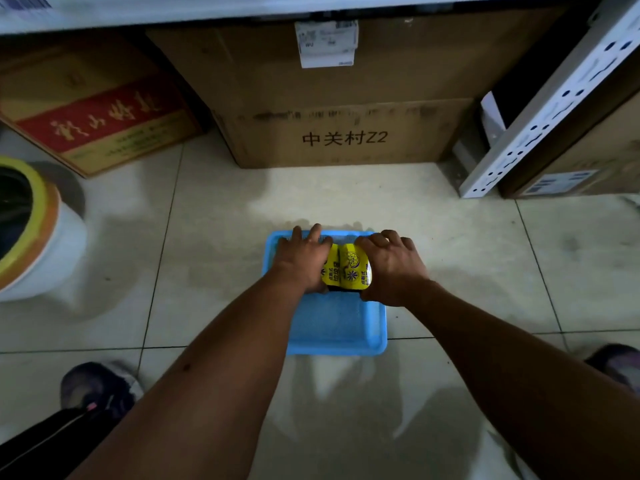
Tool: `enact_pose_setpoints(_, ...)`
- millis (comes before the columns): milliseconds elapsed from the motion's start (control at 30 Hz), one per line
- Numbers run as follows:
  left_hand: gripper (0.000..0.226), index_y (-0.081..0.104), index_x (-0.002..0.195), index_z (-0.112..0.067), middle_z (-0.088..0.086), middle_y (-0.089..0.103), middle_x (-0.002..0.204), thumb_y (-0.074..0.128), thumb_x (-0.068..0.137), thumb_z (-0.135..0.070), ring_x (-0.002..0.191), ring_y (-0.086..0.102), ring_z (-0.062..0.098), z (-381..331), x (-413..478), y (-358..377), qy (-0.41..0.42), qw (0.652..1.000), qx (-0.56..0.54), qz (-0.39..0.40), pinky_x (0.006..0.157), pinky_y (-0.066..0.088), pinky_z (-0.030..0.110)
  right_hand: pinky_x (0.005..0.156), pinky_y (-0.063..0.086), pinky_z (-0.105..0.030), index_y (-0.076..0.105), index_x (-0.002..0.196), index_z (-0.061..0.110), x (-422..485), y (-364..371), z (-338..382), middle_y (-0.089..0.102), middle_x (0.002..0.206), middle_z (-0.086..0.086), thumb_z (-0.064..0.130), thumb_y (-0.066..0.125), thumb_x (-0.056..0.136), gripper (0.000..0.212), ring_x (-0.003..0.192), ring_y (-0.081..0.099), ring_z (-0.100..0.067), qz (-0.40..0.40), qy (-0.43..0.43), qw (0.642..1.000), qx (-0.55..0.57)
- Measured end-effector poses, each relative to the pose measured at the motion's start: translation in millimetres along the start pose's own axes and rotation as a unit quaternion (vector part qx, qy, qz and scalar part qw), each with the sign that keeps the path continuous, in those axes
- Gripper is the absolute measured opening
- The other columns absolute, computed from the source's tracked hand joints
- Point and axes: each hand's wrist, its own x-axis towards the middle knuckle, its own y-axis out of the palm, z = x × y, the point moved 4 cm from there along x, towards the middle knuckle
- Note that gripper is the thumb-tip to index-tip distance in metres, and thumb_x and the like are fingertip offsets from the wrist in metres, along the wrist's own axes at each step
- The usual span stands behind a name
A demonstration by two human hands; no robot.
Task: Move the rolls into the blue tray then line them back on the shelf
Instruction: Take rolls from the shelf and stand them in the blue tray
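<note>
A blue tray [337, 323] lies on the tiled floor in front of me. Two yellow-wrapped rolls [346, 268] with dark ends lie side by side over its far half. My left hand [304, 261] presses against the left roll, fingers spread over the tray's far rim. My right hand [391, 265] grips the right roll from the other side, fingers curled over its top. The rolls are squeezed together between both hands. How far they rest on the tray is hidden by my hands.
A large cardboard box [346, 98] stands just beyond the tray under a shelf edge [242, 12]. A red-printed carton [93, 105] lies at left, a white bin [31, 230] with a yellow rim at far left, a perforated white shelf post [554, 112] at right. My shoes [97, 386] flank the tray.
</note>
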Motion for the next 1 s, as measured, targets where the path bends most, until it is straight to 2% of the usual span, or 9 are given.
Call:
enact_pose_setpoints(133, 0.096, 0.034, 0.144, -0.025, 0.005, 0.017, 0.156, 0.079, 0.065, -0.056, 0.136, 0.026, 0.039, 0.6, 3.4, 1.7, 0.003, 1.0, 0.022, -0.008, 0.1, 0.041, 0.055, 0.102, 0.036, -0.042, 0.038, 0.138, 0.024, 4.2, 9.0, 2.1, 0.049, 0.137, -0.002, 0.052, 0.079, 0.052, 0.099, 0.128, 0.037, -0.027, 0.004, 0.004, 0.999, -0.034)
enact_pose_setpoints(300, 0.084, 0.043, 0.131, -0.014, 0.004, 0.03, 0.146, 0.078, 0.061, -0.045, 0.126, 0.035, 0.039, 3.2, 6.8, 5.1, 0.016, 0.999, 0.001, -0.029, 0.089, 0.051, 0.05, 0.101, 0.03, -0.043, 0.044, 0.13, 0.026, 13.3, 16.5, 8.1, 0.053, 0.131, -0.003, 0.058, 0.076, 0.052, 0.09, 0.127, 0.032, -0.03, 0.014, 0.015, 0.996, -0.09)
enact_pose_setpoints(467, 0.074, 0.049, 0.123, -0.016, 0.004, 0.038, 0.14, 0.075, 0.062, -0.048, 0.118, 0.044, 0.036, 8.1, 9.0, 3.5, 0.038, 0.998, -0.003, -0.042, 0.09, 0.05, 0.045, 0.106, 0.025, -0.048, 0.035, 0.137, 0.024, 16.8, 25.1, 9.5, 0.049, 0.139, -0.002, 0.053, 0.077, 0.059, 0.093, 0.137, 0.023, -0.032, 0.026, 0.053, 0.997, -0.049)
enact_pose_setpoints(567, 0.073, 0.052, 0.124, -0.018, 0.003, 0.042, 0.14, 0.074, 0.063, -0.05, 0.115, 0.049, 0.033, 8.3, 8.0, -0.8, 0.037, 0.998, 0.001, -0.055, 0.087, 0.05, 0.042, 0.101, 0.033, -0.044, 0.031, 0.135, 0.015, 13.5, 27.9, 8.1, 0.048, 0.139, -0.006, 0.048, 0.078, 0.06, 0.094, 0.13, 0.035, -0.031, 0.013, 0.065, 0.997, -0.031)
enact_pose_setpoints(667, 0.074, 0.052, 0.124, -0.018, 0.005, 0.043, 0.142, 0.076, 0.062, -0.05, 0.114, 0.052, 0.032, 8.0, 6.2, -0.8, 0.036, 0.997, 0.013, -0.063, 0.088, 0.05, 0.041, 0.092, 0.042, -0.04, 0.039, 0.13, 0.017, 10.5, 29.9, 7.1, 0.039, 0.137, -0.005, 0.044, 0.079, 0.062, 0.083, 0.107, 0.056, -0.031, -0.004, 0.067, 0.998, 0.004)
enact_pose_setpoints(733, 0.077, 0.05, 0.127, -0.018, 0.006, 0.04, 0.146, 0.077, 0.063, -0.05, 0.117, 0.051, 0.033, 8.0, 5.5, -0.4, 0.033, 0.997, 0.017, -0.068, 0.089, 0.049, 0.041, 0.087, 0.045, -0.039, 0.042, 0.127, 0.019, 8.6, 29.2, 6.7, 0.033, 0.138, -0.006, 0.041, 0.078, 0.064, 0.076, 0.093, 0.061, -0.03, -0.013, 0.071, 0.997, 0.016)
enact_pose_setpoints(800, 0.085, 0.042, 0.137, -0.02, 0.007, 0.034, 0.151, 0.077, 0.065, -0.05, 0.122, 0.047, 0.034, 6.0, 5.1, 1.7, 0.032, 0.997, 0.016, -0.065, 0.092, 0.047, 0.043, 0.086, 0.046, -0.038, 0.04, 0.13, 0.02, 7.4, 29.3, 5.5, 0.032, 0.137, -0.007, 0.04, 0.077, 0.066, 0.076, 0.088, 0.062, -0.03, -0.011, 0.074, 0.997, 0.016)
enact_pose_setpoints(900, 0.097, 0.026, 0.148, -0.027, 0.01, 0.024, 0.156, 0.077, 0.069, -0.049, 0.132, 0.037, 0.038, 5.2, 3.5, 4.9, 0.028, 0.999, 0.011, -0.043, 0.099, 0.045, 0.047, 0.087, 0.046, -0.038, 0.032, 0.138, 0.02, 8.2, 28.8, 6.6, 0.032, 0.137, -0.007, 0.038, 0.077, 0.069, 0.084, 0.091, 0.062, -0.03, -0.004, 0.072, 0.997, 0.015)
enact_pose_setpoints(1000, 0.097, 0.022, 0.15, -0.029, 0.01, 0.016, 0.158, 0.077, 0.072, -0.049, 0.138, 0.028, 0.04, 1.9, 0.1, 0.5, 0.025, 0.999, 0.016, -0.027, 0.101, 0.042, 0.05, 0.088, 0.047, -0.038, 0.029, 0.141, 0.021, 6.2, 28.2, 5.0, 0.033, 0.137, -0.006, 0.033, 0.076, 0.069, 0.087, 0.094, 0.062, -0.029, 0.012, 0.073, 0.997, 0.023)
